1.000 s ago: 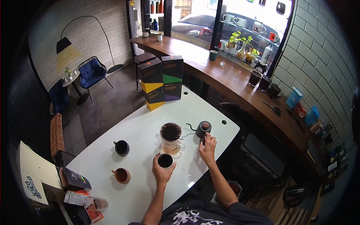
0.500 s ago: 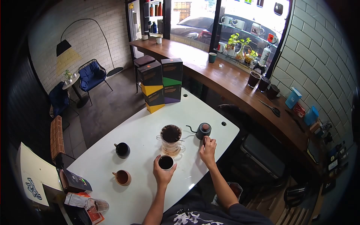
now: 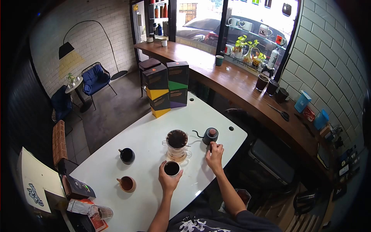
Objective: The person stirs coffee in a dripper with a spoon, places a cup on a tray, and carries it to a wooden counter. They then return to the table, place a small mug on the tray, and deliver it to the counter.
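Observation:
My left hand (image 3: pixel 169 183) is wrapped round a pale cup (image 3: pixel 172 174) of dark liquid, at the near middle of the white table. Just behind that cup stands a glass coffee server (image 3: pixel 177 155) with a dripper (image 3: pixel 177 139) on top, dark coffee grounds inside it. To the right, my right hand (image 3: pixel 215 157) is closed on the handle of a dark gooseneck kettle (image 3: pixel 210 136), which rests on the table with its spout pointing left. Left of my left hand are a black mug (image 3: pixel 126 156) and a brown mug (image 3: pixel 126 184) with reddish-brown liquid in it.
Stacked dark boxes (image 3: pixel 169 88) stand at the table's far corner. A glass (image 3: pixel 102 212) and packets (image 3: pixel 79 206) lie at the near left. Behind runs a wooden counter (image 3: pixel 243 92) with scissors (image 3: pixel 281 112) and jars. A black case (image 3: pixel 271 160) sits right of the table.
The whole view has shifted very slightly. Both hands keep the same hold, and the cup and kettle show no clear movement on the table.

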Demonstrator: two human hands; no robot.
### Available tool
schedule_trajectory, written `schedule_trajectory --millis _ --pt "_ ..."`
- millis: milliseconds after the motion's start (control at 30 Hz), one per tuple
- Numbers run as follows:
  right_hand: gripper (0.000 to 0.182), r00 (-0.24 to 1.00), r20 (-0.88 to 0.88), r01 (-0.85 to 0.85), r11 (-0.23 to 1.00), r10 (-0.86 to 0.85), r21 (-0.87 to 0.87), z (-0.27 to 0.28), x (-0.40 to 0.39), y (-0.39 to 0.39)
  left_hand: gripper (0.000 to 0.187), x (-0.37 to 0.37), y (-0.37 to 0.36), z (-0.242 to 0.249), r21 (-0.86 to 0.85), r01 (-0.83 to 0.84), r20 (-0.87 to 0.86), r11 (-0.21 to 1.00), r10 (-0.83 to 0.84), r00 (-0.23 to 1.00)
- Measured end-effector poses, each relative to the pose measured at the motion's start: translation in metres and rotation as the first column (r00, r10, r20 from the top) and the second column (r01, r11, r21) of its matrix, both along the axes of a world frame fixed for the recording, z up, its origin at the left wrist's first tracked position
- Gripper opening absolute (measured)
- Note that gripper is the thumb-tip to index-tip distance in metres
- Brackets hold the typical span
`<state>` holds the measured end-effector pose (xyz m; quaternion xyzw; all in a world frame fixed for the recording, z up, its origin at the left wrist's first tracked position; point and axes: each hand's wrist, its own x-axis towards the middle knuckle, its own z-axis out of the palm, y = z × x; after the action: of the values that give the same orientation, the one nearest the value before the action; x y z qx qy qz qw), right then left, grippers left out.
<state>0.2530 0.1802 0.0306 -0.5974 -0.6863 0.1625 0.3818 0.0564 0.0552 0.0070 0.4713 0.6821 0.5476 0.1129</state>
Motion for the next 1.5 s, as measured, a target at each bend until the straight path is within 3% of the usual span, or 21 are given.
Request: schedule_trajectory --millis 367,433,867,1067,1133,1233,1500 --pt "0.048 1.0 0.018 0.003 1.0 -0.003 -0.005 0.001 -0.002 -0.001 0.081 0.0 0.0 0.001 -0.005 -0.006 -0.003 1.0 0.006 1.0" --pt "0.041 0.999 0.032 0.042 0.996 -0.045 0.074 0.0 -0.004 -0.001 0.081 0.0 0.0 0.001 -0.004 -0.002 0.002 1.0 0.002 1.0" --pt "0.031 0.998 0.062 -0.002 0.995 -0.004 0.098 0.008 -0.005 -0.003 0.081 0.0 0.0 -0.001 0.015 -0.018 -0.008 1.0 0.018 1.0" --pt "0.03 0.995 -0.018 -0.093 0.991 0.095 0.094 0.011 -0.006 -0.003 0.082 0.001 0.0 0.0 0.008 -0.016 -0.004 1.0 0.016 1.0" --pt "0.025 0.971 -0.164 -0.167 0.985 0.174 0.05 0.017 -0.009 -0.005 0.082 0.0 0.0 0.0 0.002 -0.012 -0.003 1.0 0.012 1.0" --pt "0.021 0.945 -0.238 -0.219 0.974 0.226 0.054 0.021 -0.012 -0.008 0.084 0.0 0.001 0.0 -0.001 -0.008 -0.005 1.0 0.008 1.0" --pt "0.011 0.905 -0.31 -0.266 0.956 0.291 0.121 0.022 -0.018 -0.014 0.086 -0.001 -0.001 0.0 -0.011 0.038 -0.007 0.999 -0.038 0.999"
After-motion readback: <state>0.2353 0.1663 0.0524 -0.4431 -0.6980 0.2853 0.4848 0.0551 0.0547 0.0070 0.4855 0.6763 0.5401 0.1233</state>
